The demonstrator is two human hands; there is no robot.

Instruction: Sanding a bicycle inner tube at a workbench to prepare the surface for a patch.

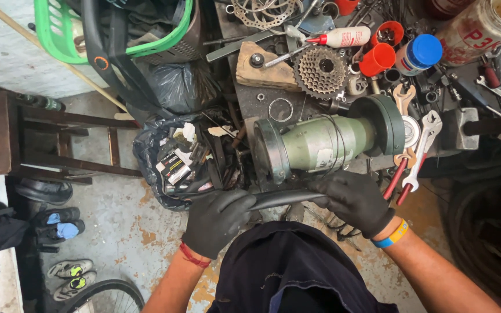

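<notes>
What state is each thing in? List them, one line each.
Left hand: gloved, closed on the rubber tube.
Right hand: gloved, closed on the tube's other end.
Rubber tube: flat, stretched between both hands.
Bench grinder: lying across the bench.
Blue-capped jar: capped.
White squeeze bottle: lying on its side.
Bin bag: open, full of scraps.

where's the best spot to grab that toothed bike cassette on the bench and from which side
Probably by the outer rim of the cassette, from straight above. It lies flat, widest cog down, so fingers can close across the stepped teeth from opposite edges. The wooden block crowds its left and the orange cups its right, so a sideways approach looks cramped. Both gloved hands are on the black rubber tube.
</notes>
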